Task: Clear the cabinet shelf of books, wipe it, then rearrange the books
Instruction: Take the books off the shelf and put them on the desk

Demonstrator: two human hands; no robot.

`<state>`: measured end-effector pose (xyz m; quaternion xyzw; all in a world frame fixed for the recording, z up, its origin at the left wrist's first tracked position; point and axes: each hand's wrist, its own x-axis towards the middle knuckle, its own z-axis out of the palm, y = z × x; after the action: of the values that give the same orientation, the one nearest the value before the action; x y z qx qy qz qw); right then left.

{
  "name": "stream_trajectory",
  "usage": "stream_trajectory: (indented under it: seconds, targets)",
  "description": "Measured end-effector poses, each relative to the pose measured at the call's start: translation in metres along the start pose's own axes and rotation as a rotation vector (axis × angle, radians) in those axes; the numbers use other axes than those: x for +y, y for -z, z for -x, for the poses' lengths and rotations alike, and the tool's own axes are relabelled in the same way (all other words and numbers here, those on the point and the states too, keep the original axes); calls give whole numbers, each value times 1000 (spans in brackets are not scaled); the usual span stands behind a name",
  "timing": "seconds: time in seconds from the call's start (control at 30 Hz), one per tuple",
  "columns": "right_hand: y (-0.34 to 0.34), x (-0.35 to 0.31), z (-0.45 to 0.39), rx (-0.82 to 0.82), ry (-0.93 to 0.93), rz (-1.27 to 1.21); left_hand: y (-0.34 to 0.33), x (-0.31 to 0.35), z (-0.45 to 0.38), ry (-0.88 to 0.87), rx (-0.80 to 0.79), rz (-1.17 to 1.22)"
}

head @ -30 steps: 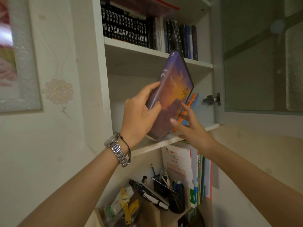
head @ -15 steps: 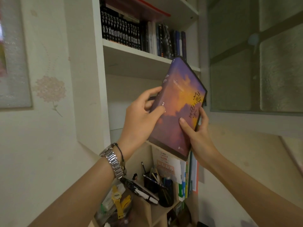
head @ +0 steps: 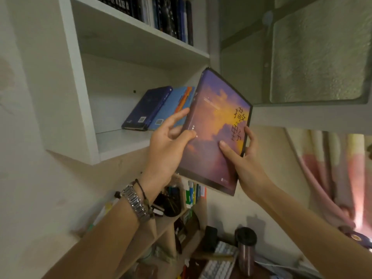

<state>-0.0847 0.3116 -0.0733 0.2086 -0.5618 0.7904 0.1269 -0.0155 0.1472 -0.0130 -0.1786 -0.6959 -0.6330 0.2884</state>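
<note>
Two hands grasp purple-orange book (head: 213, 127), tilted, clear of shelf (head: 124, 141): left hand (head: 167, 152) at spine, right hand (head: 244, 158) at fore-edge.

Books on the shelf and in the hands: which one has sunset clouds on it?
The purple-orange book, held by both hands. The dark blue book and light blue book lean on the shelf.

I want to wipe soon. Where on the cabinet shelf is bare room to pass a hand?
The shelf board is bare between the cabinet's left wall and the dark blue book. To the right it is crowded: the light blue book leans beside it, and both hands hold the purple book in front.
</note>
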Motion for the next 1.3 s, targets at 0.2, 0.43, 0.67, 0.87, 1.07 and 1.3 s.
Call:
stream_trajectory:
  seconds: [0.2, 0.43, 0.67, 0.87, 1.07, 1.3]
  targets:
    - [38, 16, 43, 137, -127, 63, -25, -33, 26, 99, -108, 35]
    - [88, 36, 112, 355, -234, 152, -63, -92, 70, 238, -306, 55]
    - [154, 66, 190, 504, -365, 266, -119, -157, 139, 411, -466, 120]
    - [209, 91, 272, 665, -486, 366, -164, -207, 215, 623, -641, 122]
    - [247, 106, 350, 775, -686, 409, -204, -248, 281, 820, -853, 89]
    - [275, 138, 425, 830, -844, 510, -236, -295, 342, 907, -1054, 0]
